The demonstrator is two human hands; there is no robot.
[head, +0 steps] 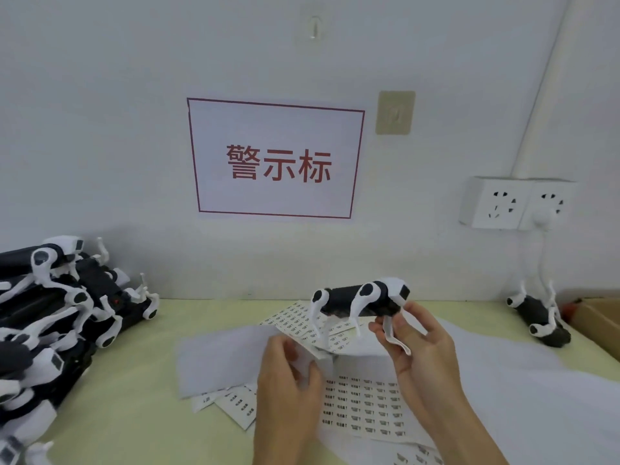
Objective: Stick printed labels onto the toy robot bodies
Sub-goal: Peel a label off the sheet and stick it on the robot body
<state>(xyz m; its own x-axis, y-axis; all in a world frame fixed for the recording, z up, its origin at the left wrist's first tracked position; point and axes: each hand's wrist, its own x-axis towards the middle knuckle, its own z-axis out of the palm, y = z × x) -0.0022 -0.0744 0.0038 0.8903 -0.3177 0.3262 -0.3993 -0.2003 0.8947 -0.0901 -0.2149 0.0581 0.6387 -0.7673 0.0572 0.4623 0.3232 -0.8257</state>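
Toy robot body (359, 298), black with white legs, is up off the table, held level above the middle of it, and the right hand (414, 347) has it by a white leg, fingers and thumb curled round that leg. Left hand (290, 374) is down low, fingers bent, pinching the edge of a white sheet (221, 357) over the label sheets (365, 407) spread along the near middle of the table (134, 397). Whether a label is already on a fingertip, I cannot tell. A big pile of toy robots (57, 317) crowds the left edge. One more robot (540, 320) lies on its back near the far right corner, beside a cardboard box (600, 317).
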